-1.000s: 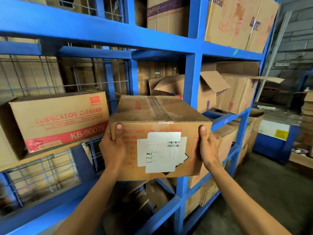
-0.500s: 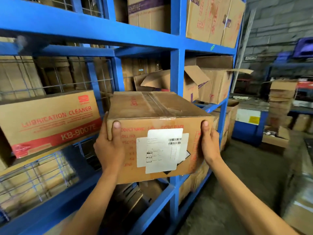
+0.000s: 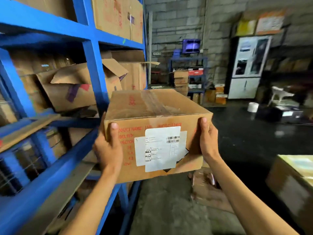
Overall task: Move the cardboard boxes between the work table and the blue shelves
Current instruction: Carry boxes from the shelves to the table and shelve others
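Observation:
A taped cardboard box (image 3: pixel 152 116) with red print and white barcode labels on its near face hangs in the air in front of me, clear of the shelf. My left hand (image 3: pixel 109 148) grips its left near corner, thumb on the front face. My right hand (image 3: pixel 207 139) grips its right near corner. The blue shelves (image 3: pixel 94 72) stand to my left, filled with other cardboard boxes, one with open flaps (image 3: pixel 72 87). A box top (image 3: pixel 294 173) shows at the lower right edge.
Dark concrete floor stretches ahead and to the right. A flattened piece of cardboard (image 3: pixel 206 189) lies on the floor below the box. At the back wall stand a small blue rack with stacked boxes (image 3: pixel 181 80), a monitor (image 3: pixel 191 46) and a white cabinet (image 3: pixel 245 68).
The view has swung right, away from the shelves toward the open room. The box, held in both hands, has come out from the shelf front and moved right with me.

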Demonstrator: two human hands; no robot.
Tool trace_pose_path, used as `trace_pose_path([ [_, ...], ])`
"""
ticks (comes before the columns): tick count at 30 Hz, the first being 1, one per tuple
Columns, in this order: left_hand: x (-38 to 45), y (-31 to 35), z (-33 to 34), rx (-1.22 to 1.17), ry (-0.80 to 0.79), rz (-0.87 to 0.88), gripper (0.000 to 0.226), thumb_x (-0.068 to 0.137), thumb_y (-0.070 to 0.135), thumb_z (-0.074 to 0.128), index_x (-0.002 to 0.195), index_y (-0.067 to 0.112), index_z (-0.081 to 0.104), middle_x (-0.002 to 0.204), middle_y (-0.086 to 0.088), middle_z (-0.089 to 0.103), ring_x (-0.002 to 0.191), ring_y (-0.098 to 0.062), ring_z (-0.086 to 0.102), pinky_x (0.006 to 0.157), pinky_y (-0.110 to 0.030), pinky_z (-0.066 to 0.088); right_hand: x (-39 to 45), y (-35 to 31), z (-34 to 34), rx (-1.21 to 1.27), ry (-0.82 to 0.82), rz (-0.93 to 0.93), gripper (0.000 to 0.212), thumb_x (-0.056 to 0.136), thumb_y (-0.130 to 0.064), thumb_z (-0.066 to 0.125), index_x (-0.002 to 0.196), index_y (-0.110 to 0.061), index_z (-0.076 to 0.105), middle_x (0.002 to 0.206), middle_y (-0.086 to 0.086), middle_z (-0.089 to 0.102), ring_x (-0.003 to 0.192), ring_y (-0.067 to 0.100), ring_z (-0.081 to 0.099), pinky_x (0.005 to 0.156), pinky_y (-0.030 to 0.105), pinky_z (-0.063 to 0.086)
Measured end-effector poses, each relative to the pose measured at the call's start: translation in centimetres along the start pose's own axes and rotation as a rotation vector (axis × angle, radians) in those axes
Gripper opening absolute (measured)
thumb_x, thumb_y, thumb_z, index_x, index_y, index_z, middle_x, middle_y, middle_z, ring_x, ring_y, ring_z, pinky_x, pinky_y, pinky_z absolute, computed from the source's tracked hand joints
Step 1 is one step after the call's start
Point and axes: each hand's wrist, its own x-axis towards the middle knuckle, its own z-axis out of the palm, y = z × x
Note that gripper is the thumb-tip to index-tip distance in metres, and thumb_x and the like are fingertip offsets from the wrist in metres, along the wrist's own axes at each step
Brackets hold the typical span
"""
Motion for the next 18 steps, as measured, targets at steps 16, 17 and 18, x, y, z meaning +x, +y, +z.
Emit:
trace_pose_path([
  [16, -10.8, 5.0, 31.2, -0.437, -0.553, -0.077, 0.028, 0.1, 0.037, 0.049, 0.109, 0.015, 0.064, 0.1, 0.002, 0.063, 0.073, 0.008, 0.055, 0.069, 0.008, 0.034, 3.8, -2.7, -27.8, -0.333, 0.616, -0.081, 0.061, 0.084, -0.069, 0.044, 0.11, -0.02, 0.067, 0.08, -0.032, 0.066, 0.075, -0.018, 0.055, 0.067, 0.003, 0.043],
  [17, -11.5, 5.3, 33.1, -0.49, -0.579, -0.096, 0.017, 0.101, 0.036, 0.05, 0.106, 0.026, 0.062, 0.101, 0.011, 0.062, 0.077, 0.016, 0.056, 0.07, 0.007, 0.035, 4.2, -2.8, -29.3, -0.361, 0.648, -0.085, 0.062, 0.083, -0.07, 0.044, 0.109, -0.019, 0.066, 0.079, -0.033, 0.066, 0.074, -0.019, 0.056, 0.066, 0.003, 0.043],
  [18, -12.3, 5.5, 34.8, -0.525, -0.6, -0.104, 0.009, 0.1, 0.039, 0.05, 0.103, 0.036, 0.059, 0.101, 0.022, 0.059, 0.081, 0.024, 0.054, 0.072, 0.005, 0.037, 4.5, -2.8, -30.8, -0.385, 0.677, -0.087, 0.061, 0.082, -0.071, 0.044, 0.109, -0.022, 0.066, 0.08, -0.034, 0.066, 0.076, -0.018, 0.057, 0.065, 0.003, 0.043],
])
